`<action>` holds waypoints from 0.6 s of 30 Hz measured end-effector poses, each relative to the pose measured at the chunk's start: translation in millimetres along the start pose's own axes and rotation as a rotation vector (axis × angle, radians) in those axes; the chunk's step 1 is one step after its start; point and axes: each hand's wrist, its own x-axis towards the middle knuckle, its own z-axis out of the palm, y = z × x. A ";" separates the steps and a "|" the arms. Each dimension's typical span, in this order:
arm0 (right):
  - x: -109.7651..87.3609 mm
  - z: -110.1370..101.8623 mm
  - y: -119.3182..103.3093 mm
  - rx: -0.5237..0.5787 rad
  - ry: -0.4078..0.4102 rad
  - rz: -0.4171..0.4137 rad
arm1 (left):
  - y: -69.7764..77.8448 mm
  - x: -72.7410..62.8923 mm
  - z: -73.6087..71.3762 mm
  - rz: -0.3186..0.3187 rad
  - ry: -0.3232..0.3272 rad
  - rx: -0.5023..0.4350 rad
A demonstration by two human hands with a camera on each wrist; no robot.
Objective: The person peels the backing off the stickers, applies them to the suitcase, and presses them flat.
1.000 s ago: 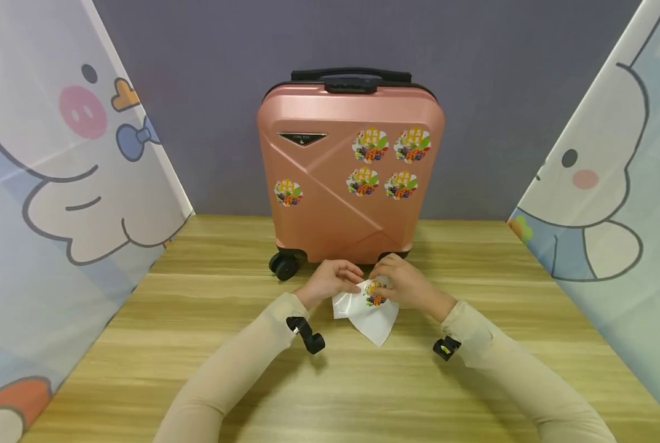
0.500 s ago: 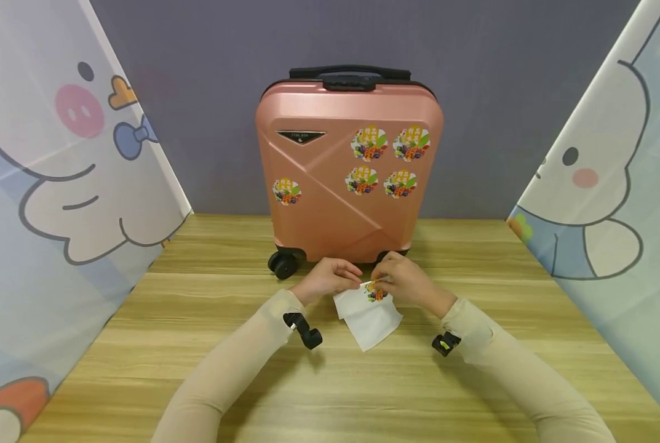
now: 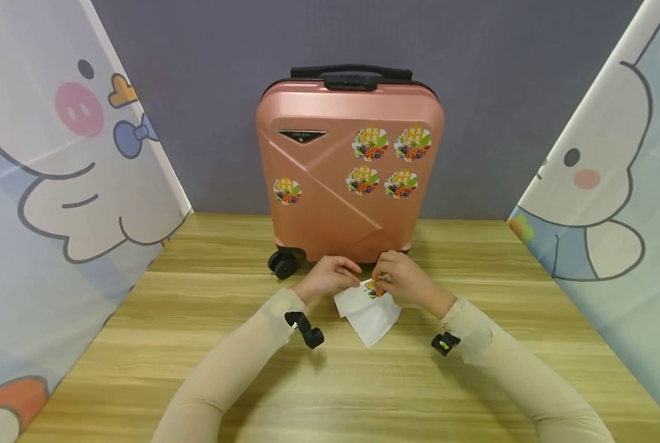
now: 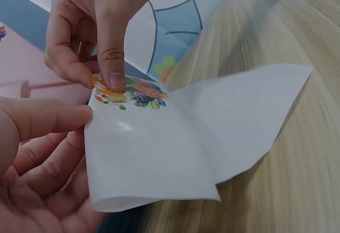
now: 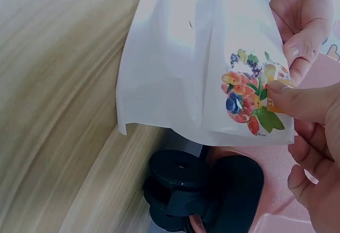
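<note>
In the head view, both hands hold a folded white sheet of backing paper (image 3: pixel 369 317) above the table. A round fruit sticker (image 3: pixel 375 290) sits at its upper fold. The left hand (image 3: pixel 332 275) pinches the paper's folded edge; its thumb (image 4: pixel 53 117) lies on the front face in the left wrist view. My right hand (image 3: pixel 404 280) pinches the sticker's edge at the fold, thumb on the printed face (image 5: pixel 247 97) in the right wrist view. Whether the sticker's edge is lifted there is hidden by the thumb.
A pink suitcase (image 3: pixel 330 227) stands upright just behind the hands. It bears several fruit stickers, one of them (image 3: pixel 288 192) alone at left. Its black wheel (image 3: pixel 283 263) rests on the wooden table (image 3: pixel 330 394). Cartoon-printed panels (image 3: pixel 595 184) flank both sides.
The loose lower flap of the backing paper swung to the left, then slightly back to the right. Both hands keep their hold in nearly the same place.
</note>
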 end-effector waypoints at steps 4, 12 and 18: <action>1.4 -0.9 1.4 -0.005 -0.011 -0.018 | 2.9 0.0 1.1 -0.021 0.006 0.026; 1.2 -2.6 2.1 -0.010 -0.024 -0.042 | 0.2 0.3 0.4 -0.063 0.001 0.021; -0.9 -7.9 1.5 0.068 -0.078 0.003 | -4.6 2.0 -1.3 -0.050 -0.001 0.005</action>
